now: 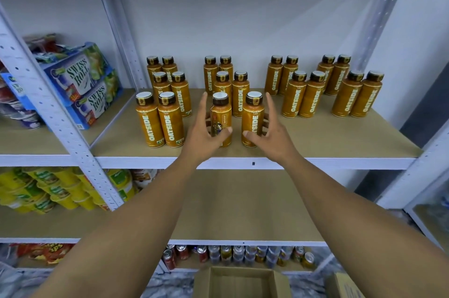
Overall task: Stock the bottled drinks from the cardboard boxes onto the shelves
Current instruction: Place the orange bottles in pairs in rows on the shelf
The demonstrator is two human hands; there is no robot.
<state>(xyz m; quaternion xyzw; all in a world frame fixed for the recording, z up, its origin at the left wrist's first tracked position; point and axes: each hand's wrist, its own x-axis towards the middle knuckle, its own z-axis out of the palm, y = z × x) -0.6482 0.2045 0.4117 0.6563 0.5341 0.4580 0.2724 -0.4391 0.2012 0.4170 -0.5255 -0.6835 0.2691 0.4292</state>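
Orange bottles with dark brown caps stand in paired rows on the pale wooden shelf (315, 137) in front of you, and your hands are at the two nearest the middle. Your left hand (201, 137) cups the left front bottle (220, 108), thumb on its face, the lower fingers curled round its far side and the forefinger lifted straight. Your right hand (274, 137) holds the right front bottle (252, 113) the same way, thumb low on the label, fingers round the right side, forefinger raised. Both bottles stand upright near the white front rail (340, 163), long axis vertical, caps up, with a narrow gap between them. The right one shows you its lettering running up the side; the left one is turned so a picture panel faces you. Just beside your left hand stands the left group of bottles (158, 125), so room is tight there. Right of your right hand bare board runs along the front, ahead of the right groups of bottles (357, 98). A perforated white post (60, 115) bounds the bay on the left. Below, between your forearms, sits an open cardboard box (240, 283).
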